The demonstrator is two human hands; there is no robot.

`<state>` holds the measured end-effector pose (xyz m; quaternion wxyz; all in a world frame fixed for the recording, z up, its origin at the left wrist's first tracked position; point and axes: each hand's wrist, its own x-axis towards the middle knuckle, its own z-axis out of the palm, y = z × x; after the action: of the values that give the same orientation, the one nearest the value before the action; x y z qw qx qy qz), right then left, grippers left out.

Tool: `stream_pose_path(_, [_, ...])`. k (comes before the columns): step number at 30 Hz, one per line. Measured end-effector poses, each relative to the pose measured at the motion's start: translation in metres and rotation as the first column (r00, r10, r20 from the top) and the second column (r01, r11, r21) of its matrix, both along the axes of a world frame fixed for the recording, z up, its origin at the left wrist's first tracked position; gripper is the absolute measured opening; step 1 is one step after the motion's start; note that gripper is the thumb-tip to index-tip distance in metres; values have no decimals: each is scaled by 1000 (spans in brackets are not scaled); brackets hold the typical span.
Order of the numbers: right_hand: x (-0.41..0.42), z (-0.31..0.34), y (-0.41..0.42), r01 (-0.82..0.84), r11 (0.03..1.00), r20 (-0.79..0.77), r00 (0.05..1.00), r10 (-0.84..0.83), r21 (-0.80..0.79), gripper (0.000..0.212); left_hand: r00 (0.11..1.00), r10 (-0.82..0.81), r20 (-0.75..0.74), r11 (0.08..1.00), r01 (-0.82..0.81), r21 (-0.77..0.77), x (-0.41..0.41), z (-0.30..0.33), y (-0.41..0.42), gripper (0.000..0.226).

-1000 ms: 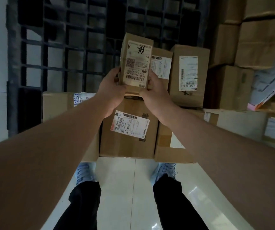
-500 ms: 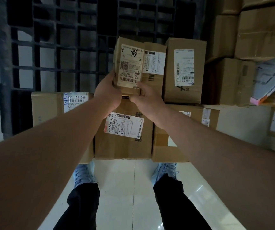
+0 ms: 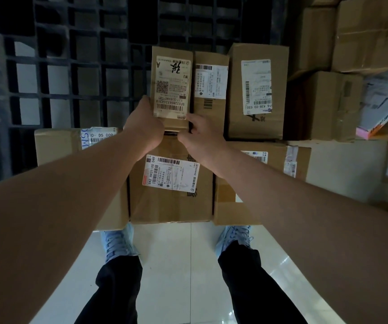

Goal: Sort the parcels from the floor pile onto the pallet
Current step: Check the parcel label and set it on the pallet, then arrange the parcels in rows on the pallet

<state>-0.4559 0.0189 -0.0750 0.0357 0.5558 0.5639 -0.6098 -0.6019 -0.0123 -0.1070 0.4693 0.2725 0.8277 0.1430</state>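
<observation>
1. A box with a blue-printed label [image 3: 71, 146] sits at the near left corner of the black grid pallet [image 3: 55, 73].
2. The left hand [image 3: 145, 127] grips the near left corner of the small parcel [image 3: 172, 87], fingers curled round its edge.
3. That parcel lies label-up, long axis running away from the person, its near end over the large labelled box [image 3: 172, 181]; its right side is just beside a second narrow box [image 3: 210, 90].
4. The right hand [image 3: 200, 134] pinches the parcel's near right corner, fingers bent.
5. Farther right stand a taller box [image 3: 257, 90] and stacked cartons [image 3: 333, 104].
</observation>
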Motion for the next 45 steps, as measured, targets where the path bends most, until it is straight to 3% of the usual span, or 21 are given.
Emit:
stream_pose_path(4, [-3, 12, 1, 50, 998, 9, 999, -50, 31, 45, 997, -32, -67, 999, 35, 36, 3, 26, -1, 68])
stream_pose_path(9, [6, 61, 10, 48, 997, -26, 999, -46, 58, 53, 968, -180, -178, 974, 201, 108, 10, 84, 6, 58])
stream_pose_path(20, [120, 271, 22, 30, 984, 11, 999, -33, 177, 55, 867, -404, -294, 899, 435, 47, 89, 316, 17, 59])
stream_pose_path(27, [205, 401, -10, 144, 944, 41, 986, -163, 297, 47, 747, -561, -357, 754, 639, 153, 171, 450, 2, 57])
stream_pose_path(31, [258, 459, -38, 77, 908, 127, 982, -141, 412, 35, 602, -684, -411, 611, 781, 126, 212, 502, -15, 62])
stream_pose_path(34, [299, 484, -59, -107, 876, 341, 938, -68, 470, 46, 479, -733, -482, 505, 859, 86, 239, 532, -23, 61])
stream_pose_path(36, [324, 495, -66, -142, 861, 421, 902, -90, 488, 52, 416, -746, -520, 455, 889, 57, 256, 545, -24, 59])
stream_pose_path(45, [414, 470, -37, -149, 897, 462, 885, -68, 416, 56, 331, -787, -521, 399, 917, -21, 346, 516, 11, 55])
